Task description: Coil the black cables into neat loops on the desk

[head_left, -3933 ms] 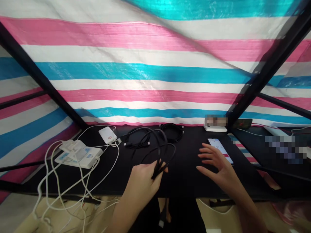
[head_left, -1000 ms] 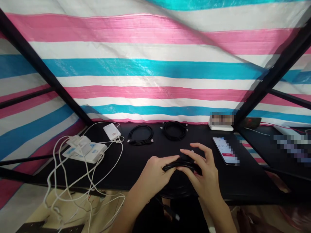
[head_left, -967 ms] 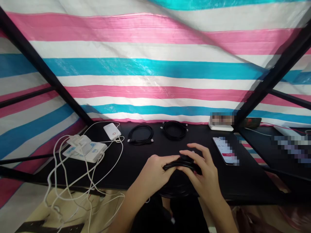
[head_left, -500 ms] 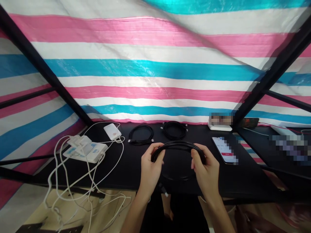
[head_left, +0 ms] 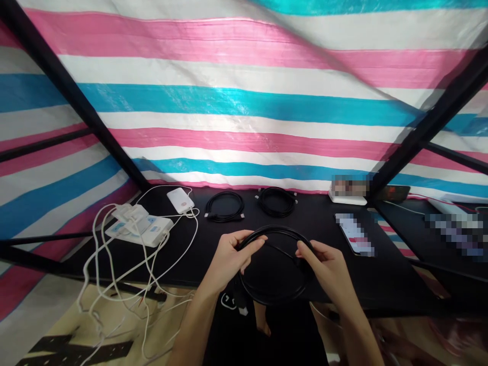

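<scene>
A coiled black cable (head_left: 277, 230) is held over the front of the black table (head_left: 366, 274). My left hand (head_left: 239, 256) is closed around the left side of the loops, thumb laid across the top. On the opposite side my right hand (head_left: 319, 259) pinches the coil between thumb and fingers. One connector with a pale metal tip (head_left: 243, 309) dangles below my left hand. Behind my hands lie two more coiled black cables, one on the left (head_left: 224, 218) and one on the right (head_left: 276, 211), their pale plug ends showing.
On the left, a white power strip (head_left: 156, 234) has tangled white cords (head_left: 97, 264) hanging past the table edge. A white power bank (head_left: 180, 200) lies near it. To the right are a phone (head_left: 354, 236) and a white box (head_left: 348, 199). Striped sheeting hangs behind.
The coil has tilted, so its lower loops show more openly. My left hand has shifted slightly left, and the dangling connector has swung left. The view has moved a little.
</scene>
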`<state>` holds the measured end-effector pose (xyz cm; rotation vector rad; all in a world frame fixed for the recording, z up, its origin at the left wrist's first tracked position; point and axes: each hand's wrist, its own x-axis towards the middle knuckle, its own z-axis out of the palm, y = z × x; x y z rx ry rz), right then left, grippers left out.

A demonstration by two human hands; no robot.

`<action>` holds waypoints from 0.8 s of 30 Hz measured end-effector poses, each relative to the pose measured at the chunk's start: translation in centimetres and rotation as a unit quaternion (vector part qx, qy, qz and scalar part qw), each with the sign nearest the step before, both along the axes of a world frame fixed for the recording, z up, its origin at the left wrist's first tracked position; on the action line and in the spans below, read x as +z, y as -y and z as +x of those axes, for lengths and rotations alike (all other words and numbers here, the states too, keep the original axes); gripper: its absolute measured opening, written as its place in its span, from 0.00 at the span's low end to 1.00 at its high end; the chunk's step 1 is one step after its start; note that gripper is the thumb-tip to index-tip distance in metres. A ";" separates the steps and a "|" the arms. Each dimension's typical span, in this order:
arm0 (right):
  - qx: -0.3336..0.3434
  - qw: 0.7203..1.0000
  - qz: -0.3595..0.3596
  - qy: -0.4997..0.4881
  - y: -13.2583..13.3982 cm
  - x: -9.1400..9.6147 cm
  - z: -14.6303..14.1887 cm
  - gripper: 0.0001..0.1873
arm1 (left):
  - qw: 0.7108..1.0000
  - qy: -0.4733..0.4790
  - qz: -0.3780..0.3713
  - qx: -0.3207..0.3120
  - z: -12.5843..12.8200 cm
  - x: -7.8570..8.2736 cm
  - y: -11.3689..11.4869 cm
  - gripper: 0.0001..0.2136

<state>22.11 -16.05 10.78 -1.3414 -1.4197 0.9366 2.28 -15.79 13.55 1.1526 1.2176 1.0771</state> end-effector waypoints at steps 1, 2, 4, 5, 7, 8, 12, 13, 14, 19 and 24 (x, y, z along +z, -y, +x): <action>0.003 1.000 -0.007 -0.006 0.1 0.1 0.0 0.19 | 1.000 0.009 -0.001 0.001 0.1 0.0 0.0 0.12; 0.005 1.000 -0.011 -0.011 0.1 0.2 0.0 0.19 | 1.000 0.018 -0.003 0.002 0.1 -0.1 0.1 0.12; 0.007 1.000 -0.012 -0.015 0.2 0.5 0.1 0.19 | 0.999 0.035 -0.006 0.020 0.4 0.0 0.2 0.12; 0.009 1.000 -0.010 -0.012 0.2 0.6 0.2 0.18 | 0.998 0.044 -0.004 0.039 0.5 0.0 0.4 0.12; 0.011 1.000 0.002 0.002 0.3 0.9 0.5 0.17 | 0.995 0.053 0.011 0.080 0.8 0.1 0.8 0.14; 0.008 1.000 0.011 0.010 0.4 1.1 0.6 0.16 | 0.994 0.052 0.024 0.094 1.0 0.1 1.1 0.14; -0.011 0.998 0.055 0.041 0.9 2.1 0.8 0.14 | 0.991 0.052 0.067 0.107 1.7 0.0 2.5 0.14; -0.013 0.997 0.064 0.044 1.0 2.3 0.7 0.14 | 0.989 0.061 0.070 0.118 1.8 0.0 2.8 0.13; -0.012 0.997 0.068 0.043 1.2 2.4 0.6 0.14 | 0.986 0.073 0.071 0.129 1.8 0.0 3.1 0.13; 0.009 0.999 0.029 -0.030 1.6 2.7 0.3 0.16 | 0.989 0.088 0.052 0.105 2.0 0.0 3.7 0.12; -0.044 0.997 0.025 -0.061 2.2 3.3 0.4 0.17 | 0.992 0.063 0.034 0.101 2.6 -0.9 3.6 0.11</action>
